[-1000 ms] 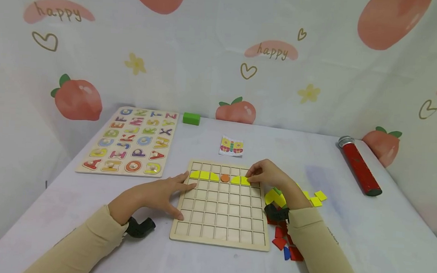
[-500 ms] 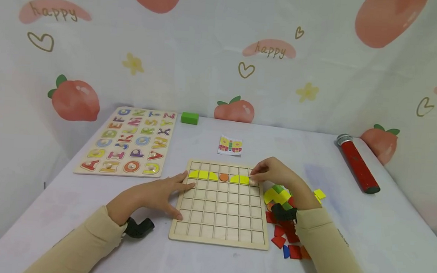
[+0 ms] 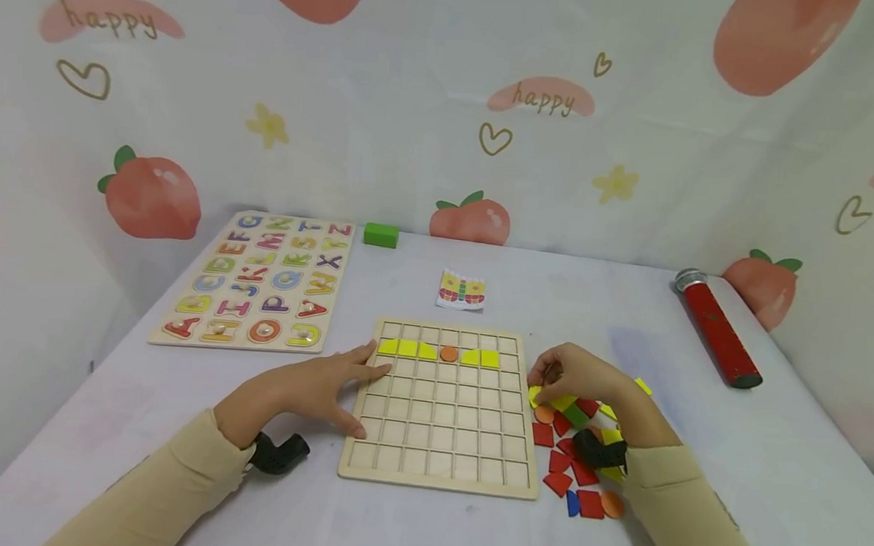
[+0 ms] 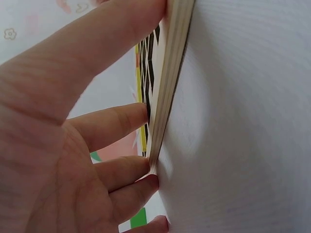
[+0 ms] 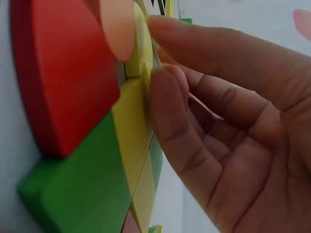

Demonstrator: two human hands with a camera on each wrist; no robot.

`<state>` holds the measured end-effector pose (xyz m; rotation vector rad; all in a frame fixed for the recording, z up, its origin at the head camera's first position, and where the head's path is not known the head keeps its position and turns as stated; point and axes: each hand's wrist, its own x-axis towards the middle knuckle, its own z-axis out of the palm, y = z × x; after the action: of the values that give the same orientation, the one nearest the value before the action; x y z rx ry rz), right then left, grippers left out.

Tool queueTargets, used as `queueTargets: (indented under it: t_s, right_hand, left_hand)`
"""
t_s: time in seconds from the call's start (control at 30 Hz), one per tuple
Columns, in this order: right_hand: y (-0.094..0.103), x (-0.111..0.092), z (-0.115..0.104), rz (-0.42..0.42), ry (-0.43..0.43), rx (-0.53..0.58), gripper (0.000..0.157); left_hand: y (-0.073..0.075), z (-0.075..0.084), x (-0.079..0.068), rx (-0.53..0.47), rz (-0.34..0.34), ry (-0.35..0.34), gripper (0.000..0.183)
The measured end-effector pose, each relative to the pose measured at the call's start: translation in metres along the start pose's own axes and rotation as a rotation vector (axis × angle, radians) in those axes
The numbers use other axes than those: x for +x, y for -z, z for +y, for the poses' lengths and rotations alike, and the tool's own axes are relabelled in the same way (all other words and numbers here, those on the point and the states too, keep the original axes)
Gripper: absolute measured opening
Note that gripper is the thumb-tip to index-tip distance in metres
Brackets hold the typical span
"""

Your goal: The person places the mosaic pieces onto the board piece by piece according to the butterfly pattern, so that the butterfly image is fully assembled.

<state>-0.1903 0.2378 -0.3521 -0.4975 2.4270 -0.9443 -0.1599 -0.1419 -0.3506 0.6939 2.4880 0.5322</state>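
A wooden grid board (image 3: 439, 484) lies flat on the table. One of its upper rows holds several yellow pieces (image 3: 407, 349) and one orange disc (image 3: 449, 354). My left hand (image 3: 317, 391) spreads along the board's left edge, fingertips and thumb touching the rim; the left wrist view shows the fingers (image 4: 121, 124) fairly straight against it. Right of the board, my right hand (image 3: 577, 375) is down at a heap of coloured pieces. Thumb and index finger pinch at a yellow piece (image 5: 141, 41), beside a green piece (image 5: 85, 179) and a red piece (image 5: 73, 73).
Loose red pieces (image 3: 543, 434) and a blue piece (image 3: 573, 503) lie right of the board. Behind it are a butterfly picture card (image 3: 462, 291) and a green block (image 3: 381, 235). An alphabet board (image 3: 256, 283) sits back left, a red microphone (image 3: 721, 330) back right.
My right hand has left the upper right of the board and moved right and nearer to the heap of pieces. The left hand stays at the board's left edge.
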Motion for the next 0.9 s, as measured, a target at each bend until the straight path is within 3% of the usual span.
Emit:
queueTargets:
  t_s: [0.27, 0.5, 0.9]
  right_hand:
    - [0.0011, -0.0008, 0.0081, -0.015, 0.053, -0.017, 0.023]
    - [0.0003, -0.0014, 0.0068, -0.052, 0.028, -0.015, 0.028]
    - [0.0049, -0.0051, 0.0045, -0.084, 0.041, -0.016, 0.017]
  left_hand:
    - [0.0004, 0.0015, 0.0018, 0.002, -0.003, 0.014, 0.090]
    - [0.0006, 0.0008, 0.0012, 0.003, -0.002, 0.006, 0.090]
    - [0.0007, 0.0003, 0.0014, 0.004, 0.000, -0.004, 0.090]
